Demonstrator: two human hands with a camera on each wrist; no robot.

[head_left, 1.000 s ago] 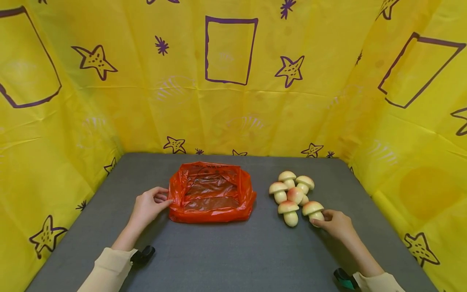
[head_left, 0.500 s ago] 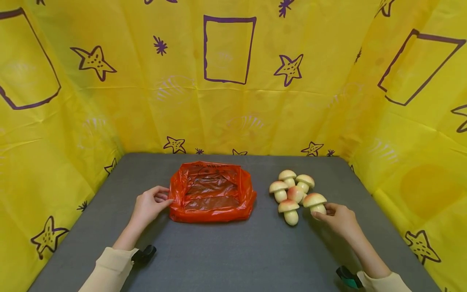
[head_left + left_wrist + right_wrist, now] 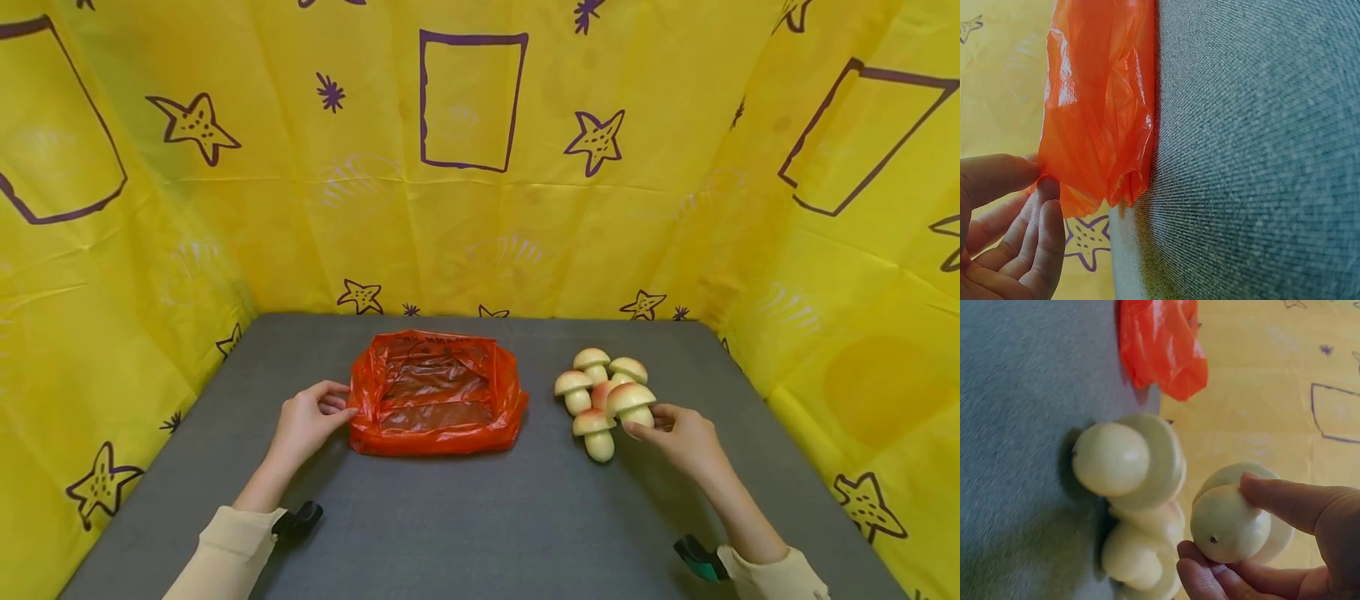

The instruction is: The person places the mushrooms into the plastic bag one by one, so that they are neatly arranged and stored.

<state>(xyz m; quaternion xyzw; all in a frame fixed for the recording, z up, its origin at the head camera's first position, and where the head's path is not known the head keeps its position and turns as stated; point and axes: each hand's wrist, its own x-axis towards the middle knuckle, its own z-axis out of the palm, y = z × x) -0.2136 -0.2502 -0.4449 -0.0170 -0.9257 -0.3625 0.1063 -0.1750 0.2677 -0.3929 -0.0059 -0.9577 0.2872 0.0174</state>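
One mushroom (image 3: 631,400) gripped by right fingers (image 3: 1200,580) is outside the bag (image 3: 438,442) left fingers (image 3: 1051,240) pinch.

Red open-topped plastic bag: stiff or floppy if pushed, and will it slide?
The red open-topped plastic bag is probably floppy: its walls are creased. Likely light for its size, as the film looks thin where the bare left hand pinches it. Its glossy surface suggests it may slip.

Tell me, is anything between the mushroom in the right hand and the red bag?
Yes: some loose mushrooms lie on the table between the held mushroom and the bag. The right hand holds it off the table, so it could probably pass over them.
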